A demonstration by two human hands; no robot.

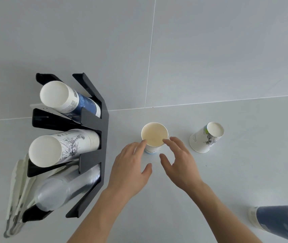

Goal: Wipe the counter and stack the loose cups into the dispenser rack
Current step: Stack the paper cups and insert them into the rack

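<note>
Both my hands are out over the counter [227,172], closing on the upright cup [154,135] standing mid-counter near the back wall. My left hand [131,169] is spread, forefinger tip at the cup's left rim. My right hand [180,162] is also spread, fingers curved, one tip at the right rim. Neither grips yet.

Dispenser rack [90,137] sits to the left. It holds three stacks lying in its slots: blue-printed stack [69,100] far, sketch-printed stack [62,148] middle, clear plastic stack [66,186] near.

Still loose, by my count: the upright cup, an inverted sketch-printed cup [206,137] to its right, and a blue cup on its side [279,223] at the near right edge. So stacking is partly done, three left.

No cloth in view; I cannot tell whether wiping is done.
</note>
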